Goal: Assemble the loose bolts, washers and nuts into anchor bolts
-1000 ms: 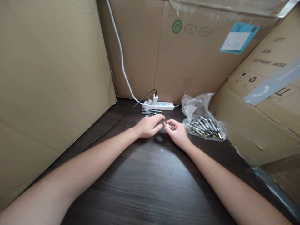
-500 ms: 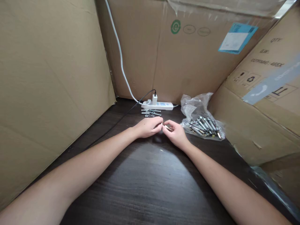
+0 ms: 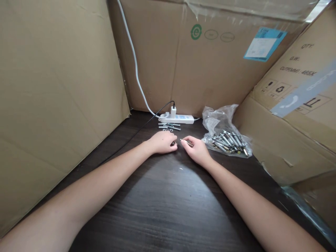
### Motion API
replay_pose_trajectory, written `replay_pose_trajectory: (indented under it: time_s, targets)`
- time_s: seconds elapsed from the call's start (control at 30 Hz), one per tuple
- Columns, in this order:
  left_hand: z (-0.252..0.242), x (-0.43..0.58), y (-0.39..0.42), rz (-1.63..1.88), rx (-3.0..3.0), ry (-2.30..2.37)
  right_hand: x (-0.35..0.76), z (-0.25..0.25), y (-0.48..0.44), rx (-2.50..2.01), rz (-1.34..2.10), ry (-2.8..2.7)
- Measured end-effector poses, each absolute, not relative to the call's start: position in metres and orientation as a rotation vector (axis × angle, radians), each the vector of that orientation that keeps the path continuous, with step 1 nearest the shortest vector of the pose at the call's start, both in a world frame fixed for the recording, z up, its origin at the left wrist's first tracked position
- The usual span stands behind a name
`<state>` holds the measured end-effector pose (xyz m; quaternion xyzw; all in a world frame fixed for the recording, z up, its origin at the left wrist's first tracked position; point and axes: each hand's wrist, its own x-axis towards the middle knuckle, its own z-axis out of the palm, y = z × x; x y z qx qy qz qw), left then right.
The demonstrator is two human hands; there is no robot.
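Note:
Near the far side of the dark table, my left hand (image 3: 163, 141) is curled with thumb and fingers close together. A small dark gap shows between them, and what they hold, if anything, I cannot make out. Just to its right, apart from it, my right hand (image 3: 196, 151) pinches a slim metal piece (image 3: 189, 143) with a pale tip pointing left. Most of that piece is hidden by the fingers. Beyond my left hand lie several silvery bolts (image 3: 173, 128) in a loose group, with several small washers (image 3: 171, 130) in front of them.
A clear plastic bag (image 3: 219, 120) holding several metal expansion bolts (image 3: 231, 140) lies right of my hands. Behind the loose bolts is a white power strip (image 3: 183, 119) with a charger (image 3: 173, 111) and black cable (image 3: 136, 131). Cardboard boxes (image 3: 154, 52) wall in the table.
My hands, which met at the fingertips, have come apart. The left one has drawn back slightly to the left; the right keeps hold of the slim metal piece.

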<state>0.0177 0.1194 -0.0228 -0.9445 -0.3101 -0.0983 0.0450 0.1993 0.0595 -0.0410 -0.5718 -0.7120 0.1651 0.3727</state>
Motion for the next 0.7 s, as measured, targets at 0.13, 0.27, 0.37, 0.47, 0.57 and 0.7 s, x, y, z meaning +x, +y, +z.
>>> replay_pose_trajectory:
  time_s: [0.13,0.27,0.37,0.47,0.57,0.7]
  targets:
    - [-0.023,0.017,0.119,-0.282,-2.833,-0.966,0.199,-0.042,0.059,-1.486,0.354,-1.895]
    - [-0.022,0.016,0.118,-0.273,-2.817,-1.026,0.199,-0.043,0.059,-1.499,0.328,-1.929]
    - [-0.019,0.017,0.115,-0.342,-2.839,-1.021,0.2,-0.045,0.061,-1.478,0.363,-1.911]
    - [-0.014,0.019,0.111,-0.501,-2.921,-0.887,0.202,-0.048,0.064,-1.444,0.433,-1.867]
    - [-0.012,0.022,0.108,-0.597,-2.992,-0.767,0.204,-0.049,0.066,-1.376,0.524,-1.824]
    - [-0.013,0.023,0.108,-0.651,-3.032,-0.699,0.204,-0.047,0.066,-1.296,0.59,-1.795]
